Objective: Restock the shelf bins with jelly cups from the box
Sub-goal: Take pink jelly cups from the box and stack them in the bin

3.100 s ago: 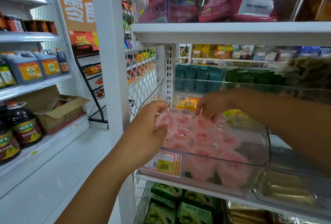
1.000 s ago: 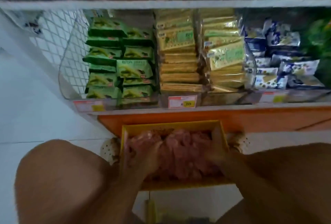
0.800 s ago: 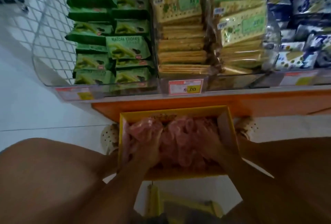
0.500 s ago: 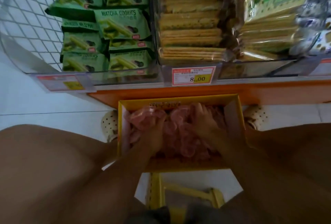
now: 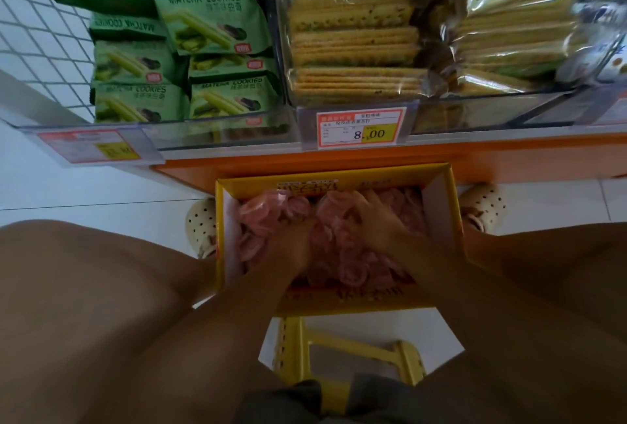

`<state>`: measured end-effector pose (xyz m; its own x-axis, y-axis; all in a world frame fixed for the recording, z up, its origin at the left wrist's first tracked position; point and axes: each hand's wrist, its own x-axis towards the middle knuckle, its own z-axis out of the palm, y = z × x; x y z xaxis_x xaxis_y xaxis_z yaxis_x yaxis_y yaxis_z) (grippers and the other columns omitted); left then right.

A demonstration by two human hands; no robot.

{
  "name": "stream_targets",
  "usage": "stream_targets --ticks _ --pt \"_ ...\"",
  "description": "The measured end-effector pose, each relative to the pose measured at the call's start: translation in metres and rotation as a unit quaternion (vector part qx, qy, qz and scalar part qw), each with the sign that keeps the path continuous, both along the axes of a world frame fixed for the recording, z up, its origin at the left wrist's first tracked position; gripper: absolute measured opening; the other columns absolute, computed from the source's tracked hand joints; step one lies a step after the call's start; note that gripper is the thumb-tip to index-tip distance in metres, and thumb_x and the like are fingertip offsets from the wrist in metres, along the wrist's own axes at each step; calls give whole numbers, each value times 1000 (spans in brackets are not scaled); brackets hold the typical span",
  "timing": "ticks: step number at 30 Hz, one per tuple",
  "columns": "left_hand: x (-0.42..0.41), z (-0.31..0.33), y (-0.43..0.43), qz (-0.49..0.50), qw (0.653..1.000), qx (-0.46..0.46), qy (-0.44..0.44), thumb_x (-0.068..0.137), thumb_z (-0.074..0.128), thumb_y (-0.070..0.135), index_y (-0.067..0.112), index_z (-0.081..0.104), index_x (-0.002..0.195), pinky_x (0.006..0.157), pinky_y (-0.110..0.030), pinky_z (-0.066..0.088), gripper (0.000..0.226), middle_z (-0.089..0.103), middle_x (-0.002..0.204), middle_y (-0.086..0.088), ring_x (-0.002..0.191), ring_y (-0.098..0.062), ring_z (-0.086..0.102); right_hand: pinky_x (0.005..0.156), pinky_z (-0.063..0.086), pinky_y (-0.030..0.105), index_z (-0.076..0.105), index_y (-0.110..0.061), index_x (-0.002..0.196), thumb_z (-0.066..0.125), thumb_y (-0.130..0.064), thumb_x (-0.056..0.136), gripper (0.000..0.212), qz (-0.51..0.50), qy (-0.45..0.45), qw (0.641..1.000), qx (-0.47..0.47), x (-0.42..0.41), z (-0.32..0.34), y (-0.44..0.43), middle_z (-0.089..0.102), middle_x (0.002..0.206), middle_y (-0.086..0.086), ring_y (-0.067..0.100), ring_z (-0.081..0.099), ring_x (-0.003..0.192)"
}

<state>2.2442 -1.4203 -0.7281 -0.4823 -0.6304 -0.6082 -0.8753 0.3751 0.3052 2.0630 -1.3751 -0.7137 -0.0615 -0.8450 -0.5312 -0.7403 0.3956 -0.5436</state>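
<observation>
Left-hand grip: our left hand digs into the pink jelly cups. Its fingers curl downward and seem to close on a clump, though the fingertips are buried.
Right-hand grip: our right hand lies spread over the pile, fingers fairly straight and pointing at the far wall of the box. It presses on cups and clasps none.
Jelly cups: every cup we see lies loose inside the box, heaped from wall to wall. None is lifted clear of it.
Box: yellow cardboard, open at the top, standing on the white floor.
Beside the box: a pale perforated shoe shows past its left wall and another past its right wall.
Nearer than the box: the yellow stool we sit on.
Beyond the box: the orange shelf base runs just behind its far wall. Above that stand clear bins of matcha cookies and cracker packs, with a price tag reading 8.00.
Progress: the box looks well filled, so we judge that much restocking remains. The bin meant for jelly is outside this view, so we cannot tell how full it is.
Step in hand: we are gathering a handful, which is not yet raised.
</observation>
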Motion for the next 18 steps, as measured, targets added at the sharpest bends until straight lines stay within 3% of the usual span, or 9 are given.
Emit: stream_targets --ticks 3,6,9,12,15,18 --pt "3 1 0 -1 1000 15 17 92 56 32 22 56 128 99 -39 46 38 61 127 -9 113 -31 59 106 37 41 26 -38 148 53 -33 94 62 24 -14 1000 -4 8 -2 1 32 149 4 25 38 133" --pt "7 8 0 6 999 42 30 94 49 35 18 59 125 101 -39 43 36 61 126 -10 114 -30 57 108 35 42 39 -26 145 56 -30 93 54 -5 3 1000 -16 10 -7 -3 42 136 11 34 39 129" --pt "13 18 -1 57 996 25 65 85 36 56 24 60 112 93 -36 48 48 64 115 0 106 -22 61 110 30 45 45 -21 139 61 -29 90 52 -12 -5 1000 3 10 -8 -8 40 134 14 37 36 130" --pt "19 26 -3 119 987 30 102 89 54 48 22 54 124 88 -39 51 43 64 119 -3 107 -24 61 112 28 48 53 -29 129 63 -38 88 43 -38 -40 998 2 14 -4 -7 41 132 9 33 36 131" --pt "23 33 -2 140 980 32 134 86 56 50 20 56 122 87 -40 51 46 65 117 -3 106 -23 60 113 23 43 59 -22 123 55 -32 95 29 -7 -23 1000 -10 20 -5 -5 46 133 2 25 34 131" --pt "30 34 5 154 978 51 131 78 55 56 23 56 122 88 -41 51 55 64 119 1 108 -22 60 109 31 47 51 -34 126 64 -37 84 43 -30 -54 998 -2 23 -1 -4 46 133 1 29 37 129"
